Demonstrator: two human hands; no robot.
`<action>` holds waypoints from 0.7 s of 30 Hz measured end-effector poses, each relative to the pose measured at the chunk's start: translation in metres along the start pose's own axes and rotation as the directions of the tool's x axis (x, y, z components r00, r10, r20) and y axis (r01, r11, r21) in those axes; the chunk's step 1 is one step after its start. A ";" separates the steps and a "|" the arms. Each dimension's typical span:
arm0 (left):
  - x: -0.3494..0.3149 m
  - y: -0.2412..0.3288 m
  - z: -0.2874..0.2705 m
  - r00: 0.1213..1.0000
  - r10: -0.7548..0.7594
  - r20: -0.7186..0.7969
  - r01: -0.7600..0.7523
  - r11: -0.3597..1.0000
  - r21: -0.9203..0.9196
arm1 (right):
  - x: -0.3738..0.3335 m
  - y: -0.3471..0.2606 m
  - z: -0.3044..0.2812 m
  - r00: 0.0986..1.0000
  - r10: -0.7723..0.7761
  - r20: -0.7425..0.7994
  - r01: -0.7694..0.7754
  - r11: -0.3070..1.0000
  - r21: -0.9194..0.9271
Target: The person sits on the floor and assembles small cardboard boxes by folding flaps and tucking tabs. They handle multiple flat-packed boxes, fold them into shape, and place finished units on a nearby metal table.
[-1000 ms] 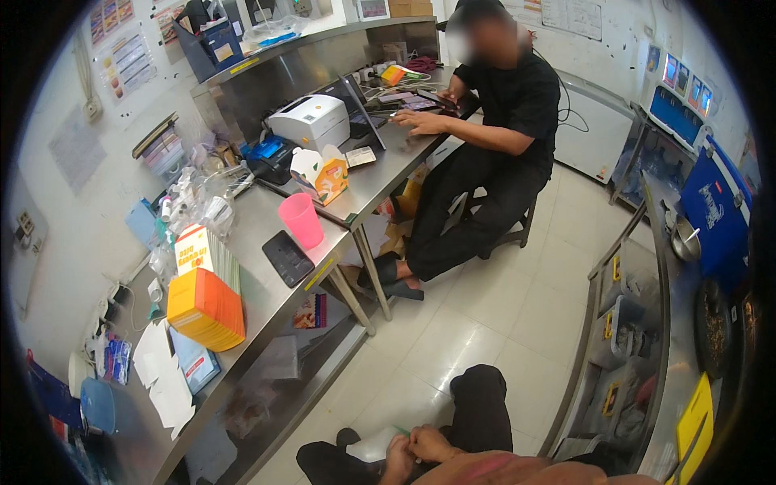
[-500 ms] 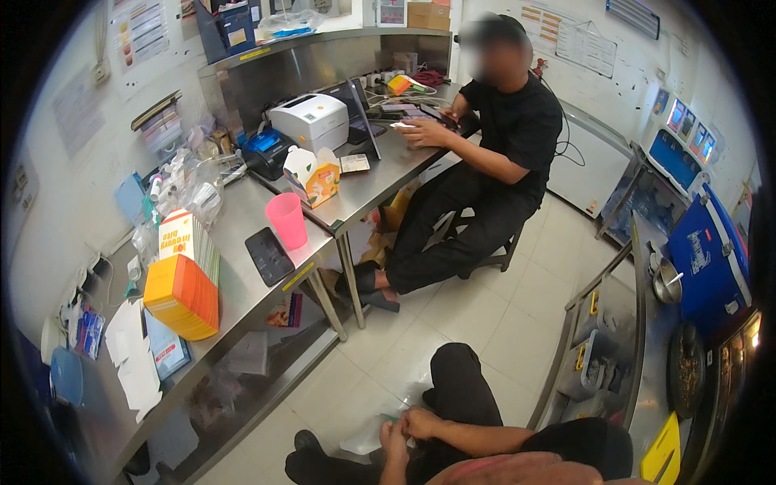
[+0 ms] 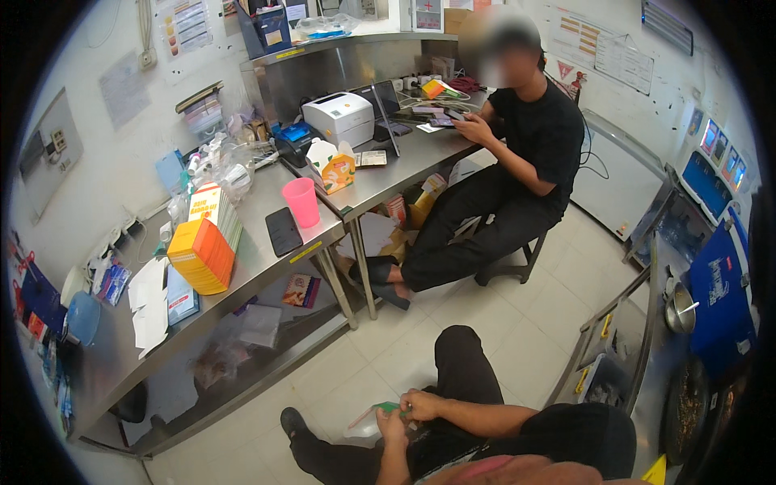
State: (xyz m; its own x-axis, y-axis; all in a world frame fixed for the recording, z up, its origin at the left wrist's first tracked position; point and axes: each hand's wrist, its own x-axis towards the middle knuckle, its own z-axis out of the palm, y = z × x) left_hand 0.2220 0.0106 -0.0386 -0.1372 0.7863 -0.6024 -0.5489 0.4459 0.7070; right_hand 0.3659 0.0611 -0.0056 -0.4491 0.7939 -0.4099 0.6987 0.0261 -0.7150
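Clear plastic bag (image 3: 365, 425) with a green edge (image 3: 389, 406) is at the lower centre of the head view, between the person's dark-trousered legs and above the pale tiled floor (image 3: 517, 331); its body spreads to the left of the hands, and its contents, if any, are too small to tell. The left hand (image 3: 394, 425) has its fingers curled narrowly onto the green-edged part of the bag; the right hand (image 3: 422, 406) is just beside it, fingers bunched at the right end of that edge, though I cannot tell whether they grip it.

The bag looks thin, and by my judgement will be light, soft and rather slippery, apt to crumple or stretch; the green edge seems the firmer place to pinch, one hand at each end, with the loose body left to hang.

On the steel worktop (image 3: 257, 267) at the left of the frame stand a stack of orange-and-yellow cartons (image 3: 202, 255) and a pink cup (image 3: 301, 202), with a flat dark device (image 3: 283, 232) lying just beside the cup; a white printer (image 3: 338, 119) stands farther up; at upper centre a seated co-worker (image 3: 529, 133) in black holds a phone (image 3: 457, 115).
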 end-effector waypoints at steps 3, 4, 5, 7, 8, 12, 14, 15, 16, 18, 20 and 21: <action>-0.006 0.008 -0.007 0.998 -0.020 0.051 0.011 0.988 0.156 | 0.000 -0.002 0.005 0.997 0.031 -0.076 -0.019 0.990 0.142; -0.008 0.010 -0.007 0.997 0.023 0.072 -0.035 0.984 0.177 | 0.002 -0.003 0.006 0.994 0.035 -0.102 -0.015 0.982 0.188; -0.009 0.012 -0.005 0.994 0.063 0.095 -0.081 0.977 0.198 | 0.004 -0.005 0.007 0.991 0.041 -0.129 -0.010 0.972 0.234; -0.013 0.013 -0.001 0.984 0.114 0.134 -0.142 0.965 0.220 | 0.004 -0.004 0.012 0.966 -0.003 -0.258 0.056 0.979 0.197; -0.015 0.013 0.001 0.981 0.127 0.150 -0.158 0.962 0.223 | 0.004 -0.001 0.012 0.962 0.012 -0.274 0.057 0.969 0.241; -0.006 0.004 -0.006 0.965 0.133 0.224 -0.196 0.939 0.284 | -0.008 -0.018 -0.006 0.969 0.024 -0.246 0.050 0.955 0.292; -0.014 0.007 0.007 0.957 0.139 0.254 -0.212 0.934 0.288 | -0.012 -0.019 -0.011 0.965 0.001 -0.261 0.068 0.965 0.253; -0.023 0.013 0.012 0.954 0.131 0.269 -0.210 0.934 0.289 | -0.013 -0.016 -0.010 0.959 -0.032 -0.282 0.093 0.974 0.208; -0.029 0.015 0.014 0.951 0.123 0.284 -0.208 0.934 0.290 | -0.013 -0.014 -0.009 0.951 -0.065 -0.302 0.118 0.980 0.161; -0.024 0.014 0.012 0.942 0.152 0.299 -0.223 0.950 0.218 | -0.010 -0.015 -0.009 0.962 -0.012 -0.272 0.069 0.977 0.203; -0.019 0.013 0.008 0.943 0.202 0.266 -0.259 0.944 0.203 | -0.008 -0.021 -0.008 0.973 -0.010 -0.229 0.060 0.975 0.214; -0.015 0.012 0.003 0.962 0.181 0.205 -0.214 0.964 0.156 | -0.009 -0.027 -0.008 0.978 -0.034 -0.206 0.077 0.976 0.205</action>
State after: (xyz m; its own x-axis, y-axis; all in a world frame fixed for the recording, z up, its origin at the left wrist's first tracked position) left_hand 0.2195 0.0055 -0.0202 -0.0624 0.9246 -0.3758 -0.3710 0.3281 0.8687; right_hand 0.3558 0.0584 0.0217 -0.3480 0.9006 -0.2603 0.5332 -0.0382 -0.8451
